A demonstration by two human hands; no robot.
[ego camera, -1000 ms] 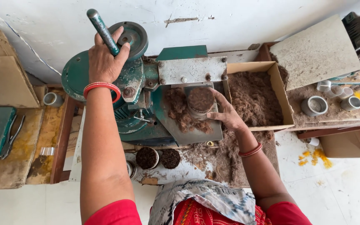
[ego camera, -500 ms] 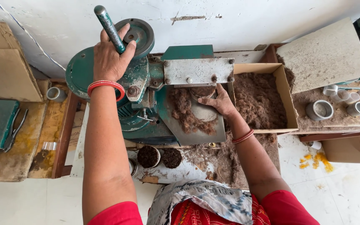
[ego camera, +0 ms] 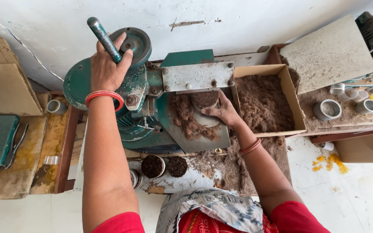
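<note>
Your left hand is wrapped around the green lever, fingers closed on its shaft, and since a second ago the lever has swung from leaning right to leaning left, toward the wheel just beyond your fingertips. Your right hand has drawn back a little and now curls loosely around the round die under the steel plate, fingertips touching it, not clamped. A second ago the cup at that spot stood uncovered under your fingertips; now the die sits right at the press, so the stroke looks under way. Brown fibre fills the box just right of your knuckles; two filled cups sit below your wrist.
</note>
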